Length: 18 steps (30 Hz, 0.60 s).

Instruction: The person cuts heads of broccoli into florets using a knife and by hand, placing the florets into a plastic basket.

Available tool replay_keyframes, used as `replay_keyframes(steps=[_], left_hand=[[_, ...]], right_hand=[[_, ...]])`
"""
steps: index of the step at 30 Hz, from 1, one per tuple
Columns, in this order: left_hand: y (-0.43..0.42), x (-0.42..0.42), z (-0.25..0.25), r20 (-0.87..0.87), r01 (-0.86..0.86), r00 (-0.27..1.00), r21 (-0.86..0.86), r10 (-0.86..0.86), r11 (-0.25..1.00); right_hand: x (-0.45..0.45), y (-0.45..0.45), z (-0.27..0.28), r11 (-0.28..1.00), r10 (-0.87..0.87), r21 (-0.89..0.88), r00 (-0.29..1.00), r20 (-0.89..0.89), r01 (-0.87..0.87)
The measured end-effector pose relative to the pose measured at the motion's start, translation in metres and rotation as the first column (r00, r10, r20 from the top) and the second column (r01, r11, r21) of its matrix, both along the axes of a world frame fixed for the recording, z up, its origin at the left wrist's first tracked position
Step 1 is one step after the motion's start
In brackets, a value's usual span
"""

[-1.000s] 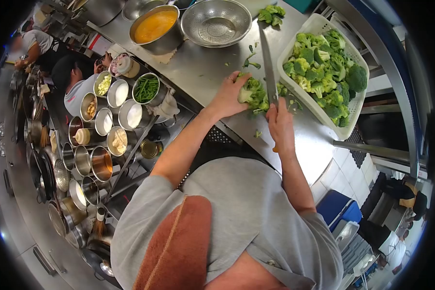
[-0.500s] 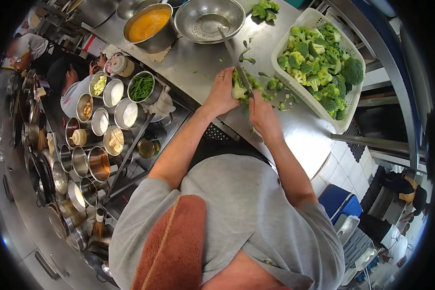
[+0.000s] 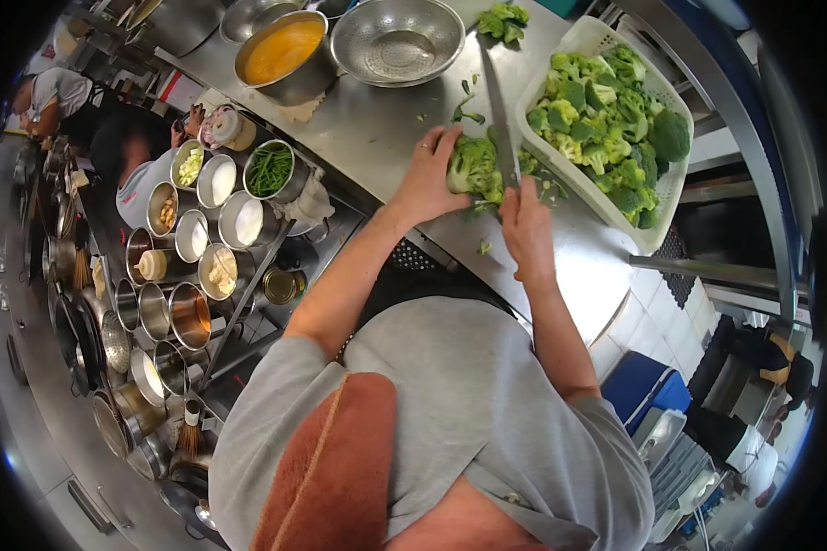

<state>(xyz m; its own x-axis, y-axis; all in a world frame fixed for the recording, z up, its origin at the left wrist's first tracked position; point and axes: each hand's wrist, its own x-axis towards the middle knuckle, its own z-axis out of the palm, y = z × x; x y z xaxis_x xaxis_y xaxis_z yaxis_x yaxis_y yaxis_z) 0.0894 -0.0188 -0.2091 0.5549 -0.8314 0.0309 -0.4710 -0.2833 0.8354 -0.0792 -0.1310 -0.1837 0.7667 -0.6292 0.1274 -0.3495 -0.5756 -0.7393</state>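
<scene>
A green broccoli head (image 3: pixel 471 165) lies on the steel counter, and my left hand (image 3: pixel 426 180) grips it from the left with curved fingers. My right hand (image 3: pixel 526 228) is wrapped round the handle of a long knife (image 3: pixel 498 106), whose blade points away from me along the right side of the head. Small green trimmings (image 3: pixel 470 106) lie scattered beyond and around the blade. To the right stands a white perforated basket (image 3: pixel 532 139) full of cut florets (image 3: pixel 602 129).
Near the counter's far edge are a steel colander (image 3: pixel 397 41) and a pot of orange liquid (image 3: pixel 285 50). Leafy green pieces (image 3: pixel 503 23) lie beyond the knife. Metal containers (image 3: pixel 219 180) of ingredients stand at left. Other people (image 3: pixel 60 96) are at far left and lower right.
The knife has swung from pointing up-left across the broccoli to its right side, with my right hand shifting right. The broccoli has been turned in my left hand, its leafy side now showing.
</scene>
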Motion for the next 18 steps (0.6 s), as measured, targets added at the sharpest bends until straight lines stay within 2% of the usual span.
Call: replay_keyframes(steps=[2, 5, 6, 8, 14, 16, 18], left_hand=[[0.000, 0.004, -0.003, 0.123, 0.006, 0.992, -0.036, -0.002, 0.999], [-0.002, 0.010, -0.013, 0.180, -0.040, 0.983, -0.036, 0.046, 0.999], [-0.002, 0.007, -0.010, 0.176, -0.036, 0.984, -0.033, 0.041, 0.999], [-0.005, 0.005, -0.001, 0.003, -0.045, 0.999, -0.001, 0.045, 0.999], [-0.009, 0.002, -0.010, 0.027, -0.079, 0.997, -0.011, 0.079, 0.997], [-0.009, 0.003, -0.008, 0.011, -0.085, 0.996, -0.018, 0.085, 0.996], [-0.010, 0.005, -0.006, -0.001, -0.087, 0.996, -0.024, 0.087, 0.996]], right_hand=[[-0.002, 0.010, -0.001, 1.000, 0.018, 0.008, 0.999, -0.042, -0.018], [0.003, 0.012, -0.002, 0.996, 0.084, -0.007, 0.995, -0.053, -0.084], [0.005, 0.014, 0.003, 0.996, 0.088, -0.020, 0.996, -0.023, -0.089], [0.011, 0.010, 0.005, 0.995, 0.094, -0.042, 0.996, 0.008, -0.094], [0.020, 0.011, 0.014, 0.992, 0.115, -0.056, 0.993, 0.018, -0.114], [0.023, 0.006, 0.002, 0.987, 0.134, -0.060, 0.973, -0.188, -0.148], [0.022, 0.004, -0.008, 0.987, 0.141, -0.052, 0.978, -0.155, -0.150]])
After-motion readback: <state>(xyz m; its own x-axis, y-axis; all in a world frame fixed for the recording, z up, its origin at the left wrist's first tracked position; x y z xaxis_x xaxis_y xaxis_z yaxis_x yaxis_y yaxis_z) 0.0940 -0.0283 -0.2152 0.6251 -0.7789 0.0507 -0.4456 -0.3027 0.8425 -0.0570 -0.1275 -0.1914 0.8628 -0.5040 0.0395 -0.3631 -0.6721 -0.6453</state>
